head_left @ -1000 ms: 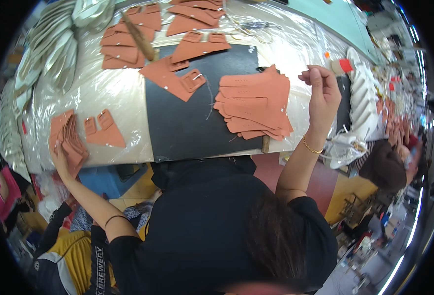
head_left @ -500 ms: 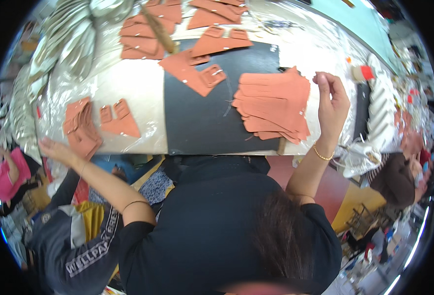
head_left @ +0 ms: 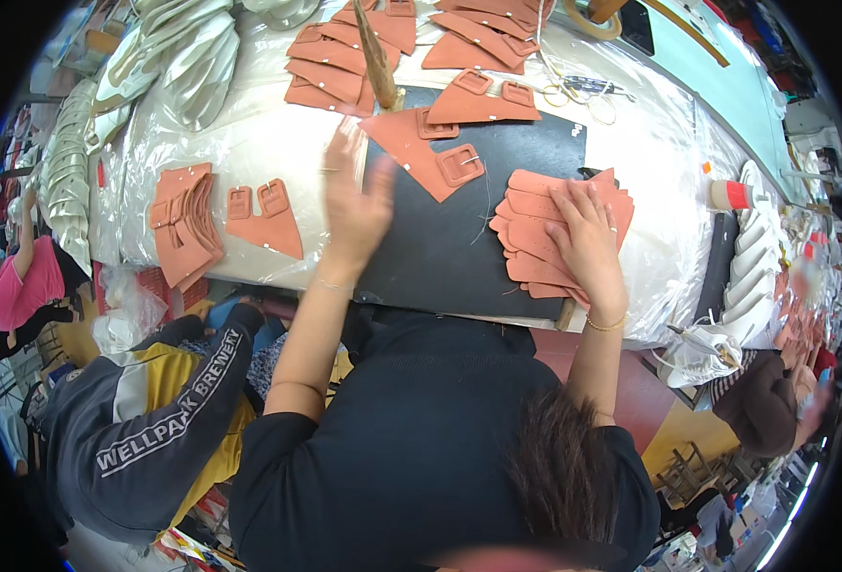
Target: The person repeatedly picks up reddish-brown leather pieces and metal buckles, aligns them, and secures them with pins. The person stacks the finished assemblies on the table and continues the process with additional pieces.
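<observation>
1. Coral pieces are gathered in a stack at the right side of the black mat, and the mat's right edge is overlapped by it.
2. The stack is partly covered by the right hand, which is laid over it palm down; its fingers are stretched out and slightly parted, the thumb is turned leftward, and nothing is seen clasped.
3. The left hand is blurred and is placed at the mat's left edge; its fingers are spread, the thumb is set apart, and nothing is seen held. Whether the desk is touched by it cannot be told.
4. Beside the left hand, a buckled piece is laid on the mat; another piece is set just beyond it.
5. Farther left, a pile is fanned near the desk's front edge, and a single piece is laid just to its right.
6. At the far side, more coral piles are spread, with a wooden stick held upright or tilted among them; which cannot be told. Scissors are left to their right.
</observation>
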